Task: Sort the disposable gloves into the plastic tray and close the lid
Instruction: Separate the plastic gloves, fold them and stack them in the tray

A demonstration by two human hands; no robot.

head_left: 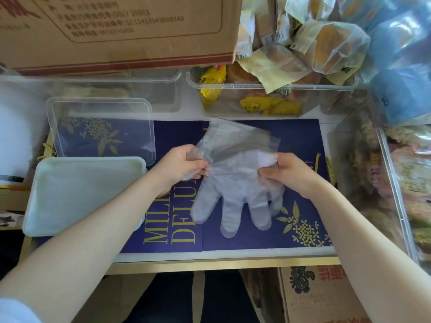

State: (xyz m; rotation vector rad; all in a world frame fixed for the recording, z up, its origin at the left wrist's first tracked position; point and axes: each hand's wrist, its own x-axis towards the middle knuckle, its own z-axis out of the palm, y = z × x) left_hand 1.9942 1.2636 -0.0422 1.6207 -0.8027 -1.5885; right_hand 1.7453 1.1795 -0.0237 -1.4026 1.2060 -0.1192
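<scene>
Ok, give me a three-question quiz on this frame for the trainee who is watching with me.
1. True or false: both hands grip the disposable glove near its cuff.
2. Which way do the glove's fingers point? A) towards the cardboard box B) towards the person C) towards the white tray
3. Fill in: the clear lid lies just behind the ____ tray.

Key: 1 true: the left hand and the right hand pinch it on either side. 2 B. 3 white.
</scene>
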